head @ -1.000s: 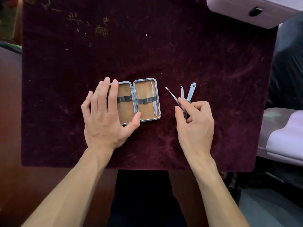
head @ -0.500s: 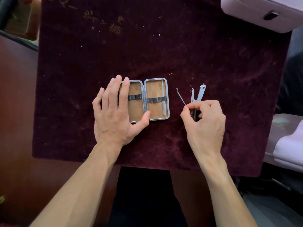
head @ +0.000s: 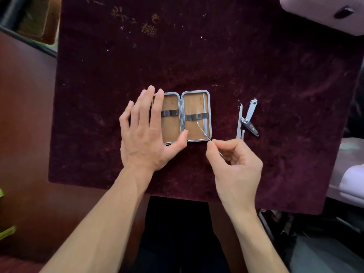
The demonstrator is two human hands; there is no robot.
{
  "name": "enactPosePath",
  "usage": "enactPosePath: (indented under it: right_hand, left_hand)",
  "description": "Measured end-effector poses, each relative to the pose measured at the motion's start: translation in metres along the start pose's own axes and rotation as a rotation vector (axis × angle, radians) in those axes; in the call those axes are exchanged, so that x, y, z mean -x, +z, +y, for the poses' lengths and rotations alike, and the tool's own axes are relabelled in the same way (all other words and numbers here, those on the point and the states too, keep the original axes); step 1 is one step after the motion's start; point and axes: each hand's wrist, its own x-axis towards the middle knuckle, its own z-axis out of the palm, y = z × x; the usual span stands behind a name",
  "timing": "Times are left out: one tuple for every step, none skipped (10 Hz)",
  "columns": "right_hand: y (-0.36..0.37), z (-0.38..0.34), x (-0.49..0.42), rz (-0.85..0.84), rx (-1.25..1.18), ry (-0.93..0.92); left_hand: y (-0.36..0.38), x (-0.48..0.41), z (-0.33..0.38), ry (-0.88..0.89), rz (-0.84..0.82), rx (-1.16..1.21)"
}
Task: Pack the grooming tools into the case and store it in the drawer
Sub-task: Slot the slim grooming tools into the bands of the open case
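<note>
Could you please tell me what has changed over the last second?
The right hand pinched the thin pick out of the tool pile and carried it left, so its tip is now over the case. The left hand stays flat on the case. The nail clipper and flat tool remain on the cloth.

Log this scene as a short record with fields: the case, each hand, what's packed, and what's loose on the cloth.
case: lies open on the burgundy cloth
left hand: rests flat on the case's left half
right hand: pinches a thin pick, its tip over the right half
packed: one slim tool under the right half's strap
loose: nail clipper and flat metal tool, on the cloth to the right of the case
</note>
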Motion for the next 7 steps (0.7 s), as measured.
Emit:
enactPosePath:
  right_hand:
    - [0.001, 0.004, 0.0, 0.026, 0.031, -0.06]
    - [0.003, 0.007, 0.0, 0.035, 0.098, -0.144]
    - [0.005, 0.011, 0.001, 0.066, 0.172, -0.269]
    - [0.005, 0.013, 0.002, 0.097, 0.203, -0.333]
    - [0.005, 0.016, 0.002, 0.104, 0.22, -0.355]
    - [0.007, 0.017, 0.001, 0.101, 0.229, -0.368]
    - [0.01, 0.019, 0.0, 0.088, 0.239, -0.383]
  left_hand:
    - [0.0, 0.0, 0.0, 0.001, 0.002, 0.003]
    - [0.0, 0.0, 0.0, 0.003, 0.002, -0.003]
    - [0.001, 0.0, 0.0, 0.003, -0.001, -0.002]
    - [0.001, 0.0, 0.0, 0.0, -0.003, -0.003]
    - [0.001, 0.0, 0.0, 0.002, -0.001, -0.003]
    - [0.002, 0.0, 0.0, 0.001, 0.003, -0.004]
    - [0.002, 0.0, -0.001, 0.004, 0.006, 0.0]
